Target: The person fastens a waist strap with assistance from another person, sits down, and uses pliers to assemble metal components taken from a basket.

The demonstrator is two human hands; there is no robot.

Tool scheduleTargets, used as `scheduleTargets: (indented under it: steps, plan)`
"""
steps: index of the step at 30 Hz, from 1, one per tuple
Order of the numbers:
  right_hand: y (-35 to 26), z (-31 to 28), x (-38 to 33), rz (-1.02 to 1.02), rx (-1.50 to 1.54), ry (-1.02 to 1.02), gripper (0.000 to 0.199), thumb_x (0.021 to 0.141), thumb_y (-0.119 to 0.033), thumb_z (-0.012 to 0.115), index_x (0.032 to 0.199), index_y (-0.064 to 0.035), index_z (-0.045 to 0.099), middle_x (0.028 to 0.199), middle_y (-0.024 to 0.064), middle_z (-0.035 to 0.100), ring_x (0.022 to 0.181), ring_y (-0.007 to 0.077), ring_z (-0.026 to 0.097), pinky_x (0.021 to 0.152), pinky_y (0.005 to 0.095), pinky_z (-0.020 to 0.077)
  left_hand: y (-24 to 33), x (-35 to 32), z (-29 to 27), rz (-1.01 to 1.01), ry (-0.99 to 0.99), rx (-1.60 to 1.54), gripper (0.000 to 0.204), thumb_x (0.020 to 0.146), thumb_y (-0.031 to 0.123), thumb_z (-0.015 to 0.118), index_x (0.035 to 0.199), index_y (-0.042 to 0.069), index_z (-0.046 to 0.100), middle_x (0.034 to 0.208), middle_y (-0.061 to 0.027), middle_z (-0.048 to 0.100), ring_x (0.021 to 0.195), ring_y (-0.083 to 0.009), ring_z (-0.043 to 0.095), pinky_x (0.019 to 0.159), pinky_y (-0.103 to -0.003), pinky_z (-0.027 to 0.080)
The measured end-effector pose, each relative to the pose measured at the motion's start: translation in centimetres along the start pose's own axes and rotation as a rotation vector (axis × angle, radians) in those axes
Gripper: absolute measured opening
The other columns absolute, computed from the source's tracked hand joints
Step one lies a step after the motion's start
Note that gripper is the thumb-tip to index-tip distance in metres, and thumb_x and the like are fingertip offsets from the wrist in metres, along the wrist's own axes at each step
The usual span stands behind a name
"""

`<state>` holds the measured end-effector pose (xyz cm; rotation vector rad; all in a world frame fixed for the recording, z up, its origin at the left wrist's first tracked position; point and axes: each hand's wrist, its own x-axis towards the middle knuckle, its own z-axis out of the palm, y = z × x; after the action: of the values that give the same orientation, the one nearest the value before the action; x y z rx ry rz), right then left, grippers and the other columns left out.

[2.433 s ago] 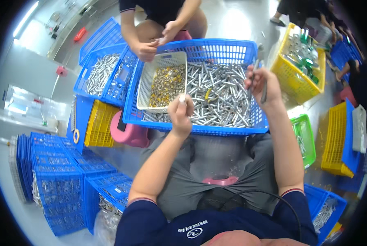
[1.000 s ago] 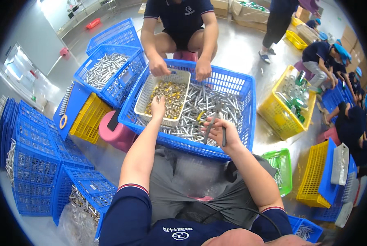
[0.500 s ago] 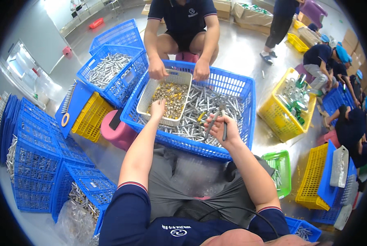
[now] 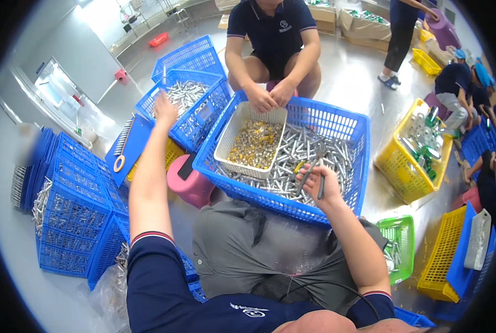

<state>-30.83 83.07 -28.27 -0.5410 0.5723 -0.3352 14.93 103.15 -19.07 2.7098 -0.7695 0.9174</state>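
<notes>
Head view. Left hand (image 4: 164,109) is stretched out over the blue crate of metal tubes (image 4: 195,108) on the left; whether it is open or closed I cannot tell. A piece dropped there is best let go low over the pile.

Right hand (image 4: 321,183) is closed round a pair of pliers (image 4: 310,169) above the large blue basket (image 4: 336,125). Ahead of it lie loose silver tubes (image 4: 300,152). Left of it, a white tray (image 4: 242,130) holds small brass-coloured parts, steadied by a co-worker's hands (image 4: 270,99).

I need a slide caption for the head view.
Left hand over side crate; right hand holds metal tubes.
</notes>
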Motion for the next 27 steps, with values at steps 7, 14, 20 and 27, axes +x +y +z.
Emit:
scheduleTargets:
  steps: [7,14,20,27]
  plan:
    - [-1.1,-4.3,1.6,-0.189,-0.033,0.027,0.037,0.074,-0.014,0.050,0.107,0.0014,0.046,0.082,0.0106,0.058,0.076,0.0217,0.061,0.068,0.0287,0.0465,25.8,-15.2,7.9,0.627,-0.133,-0.588,0.047,0.071,0.011,0.058,0.115,0.001,0.046,0.129,-0.0264,0.034,0.123,-0.0391,0.030,0.102,-0.044,0.027]
    - [3.4,-2.2,6.3,-0.359,-0.316,0.185,0.018,0.074,-0.022,0.053,0.077,-0.0064,0.062,0.073,0.0057,0.061,0.060,0.0160,0.055,0.057,0.0304,0.0443,36.6,-25.1,17.5,1.111,-0.743,-0.707,0.049,0.075,0.033,0.060,0.118,0.009,0.051,0.121,-0.0141,0.050,0.111,-0.0295,0.049,0.092,-0.039,0.039]
    - [-0.5,-2.9,6.5,-0.292,0.081,0.236,0.019,0.076,-0.021,0.054,0.069,-0.0037,0.056,0.067,0.0036,0.057,0.057,0.0114,0.054,0.057,0.0260,0.0459,33.9,-34.6,22.2,1.339,-1.325,-0.320,0.051,0.075,0.036,0.059,0.117,0.009,0.051,0.118,-0.0151,0.052,0.107,-0.0289,0.052,0.090,-0.038,0.041]
    - [-1.5,-2.1,3.8,-0.182,0.055,0.250,0.017,0.074,-0.025,0.053,0.071,-0.0084,0.055,0.068,0.0019,0.058,0.056,0.0106,0.055,0.050,0.0232,0.0417,32.9,-34.7,28.7,1.076,-1.859,0.378,0.054,0.074,0.040,0.058,0.117,0.009,0.052,0.115,-0.0163,0.055,0.102,-0.0283,0.055,0.087,-0.037,0.043]
